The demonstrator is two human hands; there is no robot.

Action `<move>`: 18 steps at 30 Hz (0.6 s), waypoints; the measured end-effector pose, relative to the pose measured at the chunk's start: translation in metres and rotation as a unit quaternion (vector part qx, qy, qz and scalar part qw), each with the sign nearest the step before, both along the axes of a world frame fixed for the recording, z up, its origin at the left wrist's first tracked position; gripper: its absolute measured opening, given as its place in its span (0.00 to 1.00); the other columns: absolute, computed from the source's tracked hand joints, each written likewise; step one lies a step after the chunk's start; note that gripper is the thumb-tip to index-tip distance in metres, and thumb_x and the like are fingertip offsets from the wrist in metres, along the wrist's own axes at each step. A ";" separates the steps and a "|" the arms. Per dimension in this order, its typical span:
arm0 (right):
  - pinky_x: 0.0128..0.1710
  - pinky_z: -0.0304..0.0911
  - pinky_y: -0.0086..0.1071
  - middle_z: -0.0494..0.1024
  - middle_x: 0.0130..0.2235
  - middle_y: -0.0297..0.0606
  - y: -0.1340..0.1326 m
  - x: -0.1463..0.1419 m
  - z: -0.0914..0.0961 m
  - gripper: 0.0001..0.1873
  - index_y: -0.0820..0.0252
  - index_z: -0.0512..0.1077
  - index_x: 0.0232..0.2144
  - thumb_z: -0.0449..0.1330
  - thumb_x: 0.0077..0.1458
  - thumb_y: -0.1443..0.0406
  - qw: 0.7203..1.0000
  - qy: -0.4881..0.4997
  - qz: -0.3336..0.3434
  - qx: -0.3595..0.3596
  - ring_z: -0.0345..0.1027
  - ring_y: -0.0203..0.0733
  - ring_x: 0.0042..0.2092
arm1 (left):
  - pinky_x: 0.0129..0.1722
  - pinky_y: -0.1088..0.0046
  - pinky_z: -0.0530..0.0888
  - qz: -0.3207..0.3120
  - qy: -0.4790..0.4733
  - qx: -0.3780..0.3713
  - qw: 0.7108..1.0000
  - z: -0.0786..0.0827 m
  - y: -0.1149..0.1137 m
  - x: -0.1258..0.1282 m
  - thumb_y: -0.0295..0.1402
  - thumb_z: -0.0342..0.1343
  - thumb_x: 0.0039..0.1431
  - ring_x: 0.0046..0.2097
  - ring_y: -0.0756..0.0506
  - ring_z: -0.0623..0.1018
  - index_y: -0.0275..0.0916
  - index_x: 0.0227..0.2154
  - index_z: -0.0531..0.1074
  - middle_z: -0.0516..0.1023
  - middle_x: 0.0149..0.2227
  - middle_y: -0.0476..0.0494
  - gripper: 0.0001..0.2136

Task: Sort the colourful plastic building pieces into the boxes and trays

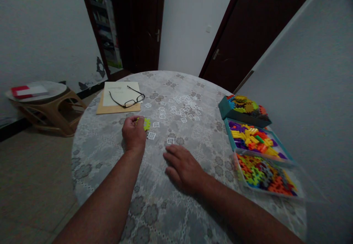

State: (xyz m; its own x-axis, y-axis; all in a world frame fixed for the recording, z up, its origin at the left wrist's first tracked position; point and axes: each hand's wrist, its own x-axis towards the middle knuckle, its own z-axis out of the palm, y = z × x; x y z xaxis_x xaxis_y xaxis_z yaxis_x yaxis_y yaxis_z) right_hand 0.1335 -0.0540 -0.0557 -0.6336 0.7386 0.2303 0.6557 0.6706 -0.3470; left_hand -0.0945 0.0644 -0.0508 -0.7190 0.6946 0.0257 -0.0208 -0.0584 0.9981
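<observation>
My left hand (134,133) is closed on a yellow-green toothed plastic building piece (147,124), just above the cloth-covered table or resting on it; I cannot tell which. My right hand (184,166) rests palm down on the tablecloth (154,177), its fingers extended and holding nothing. Just beyond its fingertips lies a small white lattice piece (170,141). Two more such pieces, one nearer (151,135) and one farther (156,124), lie to the right of my left hand. A loose cluster of many like them (187,106) spreads toward the far side.
Black-framed glasses (129,103) lie on papers (118,93) at the far left. Along the right edge stand a teal box of toothed pieces (242,117), a tray of colourful tubes (230,135) and a clear tub of toothed pieces (239,174). A wicker stool (55,113) stands left.
</observation>
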 end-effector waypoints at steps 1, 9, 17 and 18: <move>0.76 0.53 0.61 0.65 0.75 0.55 0.013 0.000 -0.002 0.28 0.61 0.68 0.71 0.57 0.73 0.58 0.998 -0.002 -0.060 0.007 0.57 0.60 0.76 | 0.24 0.74 0.75 0.005 -0.002 0.002 1.000 0.000 0.000 0.000 0.44 0.64 0.53 0.31 0.46 0.79 0.40 0.40 0.78 0.78 0.34 0.49 0.15; 0.79 0.43 0.60 0.60 0.78 0.45 0.004 -0.023 0.012 0.30 0.50 0.62 0.74 0.55 0.76 0.52 0.995 -0.049 0.078 -0.025 0.48 0.54 0.79 | 0.24 0.75 0.75 0.013 -0.015 0.020 1.000 -0.002 0.002 -0.001 0.44 0.65 0.53 0.30 0.47 0.78 0.40 0.40 0.77 0.78 0.33 0.50 0.15; 0.78 0.44 0.59 0.56 0.80 0.44 0.059 -0.055 0.019 0.32 0.49 0.60 0.76 0.53 0.77 0.49 0.987 -0.090 0.135 -0.013 0.45 0.55 0.80 | 0.22 0.75 0.72 0.077 -0.076 0.040 0.993 -0.003 0.005 -0.012 0.43 0.64 0.52 0.27 0.48 0.76 0.41 0.39 0.75 0.77 0.32 0.51 0.14; 0.78 0.44 0.59 0.56 0.80 0.44 0.070 -0.057 0.018 0.32 0.49 0.61 0.76 0.53 0.77 0.49 0.988 -0.093 0.123 -0.011 0.45 0.56 0.80 | 0.22 0.75 0.72 0.078 -0.081 0.040 0.993 -0.003 0.004 -0.012 0.42 0.64 0.52 0.27 0.48 0.76 0.41 0.39 0.75 0.77 0.31 0.51 0.14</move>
State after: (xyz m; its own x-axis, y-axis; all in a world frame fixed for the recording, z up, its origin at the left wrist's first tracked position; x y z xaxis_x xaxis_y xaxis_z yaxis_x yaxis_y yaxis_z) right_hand 0.0764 0.0160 -0.0379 -0.8244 0.5605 0.0784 0.5275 0.8112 -0.2526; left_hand -0.1066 0.0685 -0.0541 -0.8171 0.5744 -0.0490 -0.1650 -0.1517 0.9745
